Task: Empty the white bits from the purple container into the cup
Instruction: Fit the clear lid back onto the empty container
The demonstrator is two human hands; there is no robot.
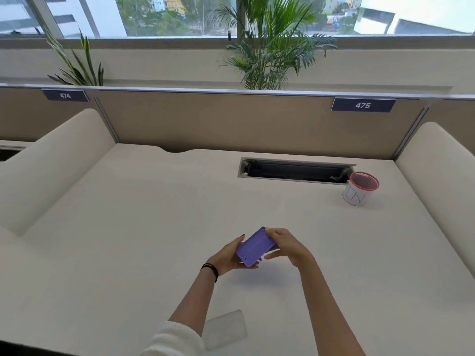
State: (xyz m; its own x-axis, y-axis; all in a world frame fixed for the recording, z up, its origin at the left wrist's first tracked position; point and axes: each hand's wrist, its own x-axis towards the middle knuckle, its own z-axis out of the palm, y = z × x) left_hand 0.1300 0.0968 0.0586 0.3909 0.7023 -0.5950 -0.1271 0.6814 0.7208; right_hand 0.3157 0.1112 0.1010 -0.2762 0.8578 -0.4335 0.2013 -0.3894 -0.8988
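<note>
Purple container (256,247), flat, ridged rectangle, tilted above counter (154,214); left hand (231,255) and right hand (285,244) clamped on its ends; cup (358,192) far right.

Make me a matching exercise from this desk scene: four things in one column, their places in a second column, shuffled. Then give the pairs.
Things:
1. purple container
2. cup
3. clear lid
4. sign 475

Places:
A. flat on the desk near the left forearm
B. held above the desk by both hands, left hand and right hand
C. on the partition at the back
D. standing on the desk at far right, beside the cable slot

Pairs: 1-B, 2-D, 3-A, 4-C
</note>
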